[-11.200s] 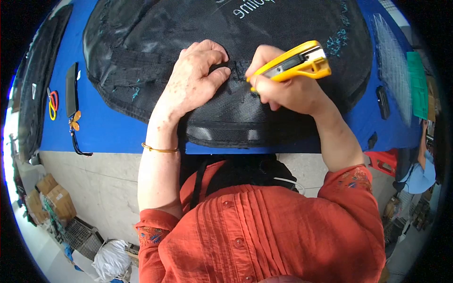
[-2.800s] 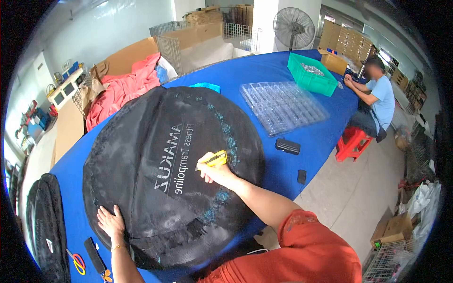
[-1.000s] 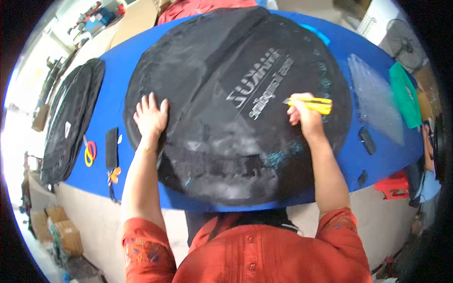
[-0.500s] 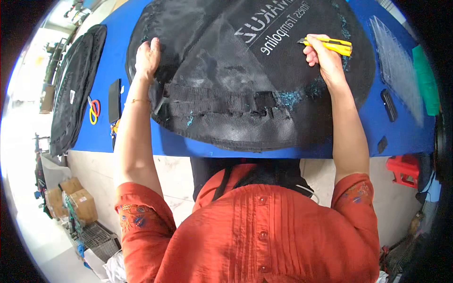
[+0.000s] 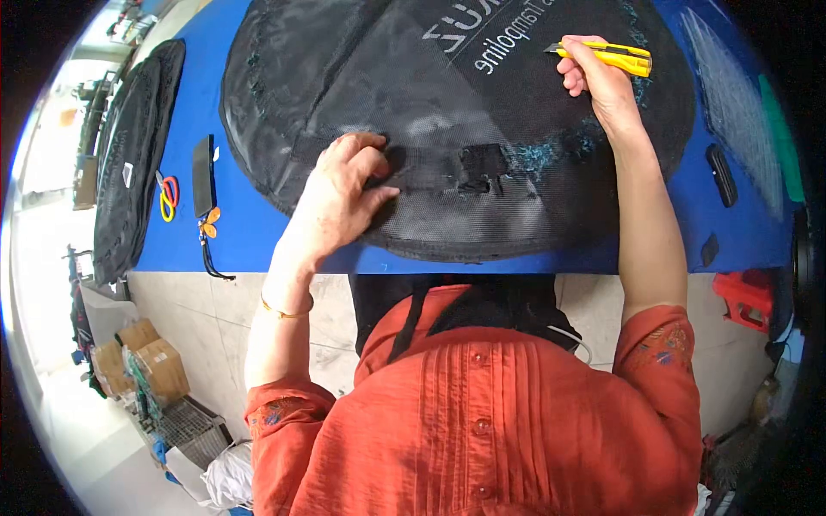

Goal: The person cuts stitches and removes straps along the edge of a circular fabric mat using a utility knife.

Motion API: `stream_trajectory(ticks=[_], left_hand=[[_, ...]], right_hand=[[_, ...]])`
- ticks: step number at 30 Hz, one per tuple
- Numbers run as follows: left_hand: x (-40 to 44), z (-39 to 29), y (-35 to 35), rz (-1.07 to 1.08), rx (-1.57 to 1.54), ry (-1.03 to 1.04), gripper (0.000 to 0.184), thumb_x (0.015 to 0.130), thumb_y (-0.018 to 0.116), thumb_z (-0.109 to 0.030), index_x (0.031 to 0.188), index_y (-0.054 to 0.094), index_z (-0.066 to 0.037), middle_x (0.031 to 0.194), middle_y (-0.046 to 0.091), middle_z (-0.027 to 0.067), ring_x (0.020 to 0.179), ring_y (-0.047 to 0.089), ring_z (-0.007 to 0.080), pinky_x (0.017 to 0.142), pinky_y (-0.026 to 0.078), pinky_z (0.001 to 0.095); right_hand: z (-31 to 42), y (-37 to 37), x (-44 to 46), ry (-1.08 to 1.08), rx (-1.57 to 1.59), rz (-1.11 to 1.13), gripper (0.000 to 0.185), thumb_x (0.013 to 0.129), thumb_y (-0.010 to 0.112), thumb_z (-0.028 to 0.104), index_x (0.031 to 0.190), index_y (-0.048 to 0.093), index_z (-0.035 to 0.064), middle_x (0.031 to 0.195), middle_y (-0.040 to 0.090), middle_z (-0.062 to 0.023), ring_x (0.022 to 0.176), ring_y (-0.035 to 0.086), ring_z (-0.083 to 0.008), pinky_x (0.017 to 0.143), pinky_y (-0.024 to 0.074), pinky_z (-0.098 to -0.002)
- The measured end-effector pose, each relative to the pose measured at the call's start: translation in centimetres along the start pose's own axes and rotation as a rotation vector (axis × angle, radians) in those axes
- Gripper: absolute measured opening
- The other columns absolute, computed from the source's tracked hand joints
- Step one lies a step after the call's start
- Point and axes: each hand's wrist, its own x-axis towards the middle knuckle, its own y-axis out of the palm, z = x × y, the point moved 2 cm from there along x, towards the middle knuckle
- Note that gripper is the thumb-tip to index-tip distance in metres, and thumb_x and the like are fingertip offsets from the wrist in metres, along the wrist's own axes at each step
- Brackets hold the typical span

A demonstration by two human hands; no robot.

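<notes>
A round black mesh trampoline mat point(image 5: 404, 219) with white lettering lies in front of me. My left hand point(image 5: 344, 185) is on its near left part, with curled fingers closed on a dark woven strip point(image 5: 422, 168); the grip is partly hidden. To the right of that hand are a small black folded patch point(image 5: 483, 163) and loose blue-green thread point(image 5: 535, 156). My right hand point(image 5: 595, 73) holds a yellow utility knife point(image 5: 624, 58) above the mat's right side. The knife's tip points left, towards the lettering.
On the blue table point(image 5: 194, 249), red-and-yellow scissors point(image 5: 169, 198) and a black phone-like slab point(image 5: 203, 176) lie at left. More black mats point(image 5: 138, 163) hang over the left edge. Clear plastic point(image 5: 731, 112) and a black oblong object point(image 5: 721, 175) are at right. A red stool point(image 5: 743, 299) stands below.
My left hand has moved right and towards me, from the mat's left edge onto the strip, which no longer stretches as far left. My right hand still holds the knife, slightly higher in view.
</notes>
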Motion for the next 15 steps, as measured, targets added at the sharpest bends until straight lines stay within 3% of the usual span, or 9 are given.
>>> stream_trajectory(ticks=[1, 4, 6, 10, 15], left_hand=[[0.2, 0.3, -0.3, -0.016, -0.035, 0.025, 0.026, 0.083, 0.075, -0.005, 0.107, 0.065, -0.002, 0.125, 0.063, 0.0179, 0.117, 0.062, 0.0363, 0.096, 0.052, 0.0402], [1.2, 1.0, -1.7, -0.047, -0.04, -0.126, 0.021, 0.087, 0.068, 0.001, 0.107, 0.063, -0.001, 0.099, 0.069, 0.018, 0.097, 0.07, 0.0352, 0.085, 0.054, 0.0374], [2.4, 1.0, -2.6, -0.193, -0.035, -0.127, 0.012, 0.09, 0.066, -0.006, 0.101, 0.061, -0.005, 0.094, 0.067, 0.0212, 0.091, 0.067, 0.0413, 0.077, 0.054, 0.0446], [4.4, 2.5, -2.8, -0.247, 0.017, -0.073, 0.012, 0.094, 0.066, -0.012, 0.103, 0.062, -0.005, 0.095, 0.068, 0.0208, 0.092, 0.066, 0.0422, 0.076, 0.054, 0.0432], [3.9, 6.0, -1.2, -0.157, -0.214, -0.159, 0.023, 0.096, 0.068, -0.018, 0.111, 0.065, 0.0, 0.099, 0.072, 0.0171, 0.092, 0.071, 0.0281, 0.082, 0.055, 0.0364]], right_hand=[[0.0, 0.0, 0.0, 0.004, 0.0, -0.002, 0.027, 0.097, 0.071, 0.031, 0.11, 0.067, 0.0074, 0.082, 0.068, -0.0023, 0.066, 0.063, -0.0055, 0.059, 0.0499, -0.0204], [-0.1, -0.1, 0.1, 0.021, 0.005, -0.004, 0.028, 0.097, 0.071, 0.031, 0.111, 0.067, 0.0075, 0.081, 0.068, -0.0018, 0.066, 0.063, -0.0054, 0.059, 0.0498, -0.0204], [-0.1, -0.3, 0.1, 0.024, -0.001, -0.003, 0.027, 0.097, 0.071, 0.031, 0.111, 0.067, 0.0075, 0.081, 0.068, -0.0016, 0.065, 0.063, -0.0053, 0.058, 0.0498, -0.0204], [0.0, -0.2, 0.2, 0.043, -0.018, -0.023, 0.027, 0.097, 0.071, 0.03, 0.111, 0.067, 0.0075, 0.081, 0.068, -0.0015, 0.065, 0.063, -0.0053, 0.058, 0.0496, -0.0205], [0.1, -0.1, 0.1, 0.03, -0.016, -0.015, 0.027, 0.097, 0.071, 0.03, 0.111, 0.067, 0.0072, 0.081, 0.068, -0.0018, 0.065, 0.062, -0.0055, 0.057, 0.0495, -0.0206]])
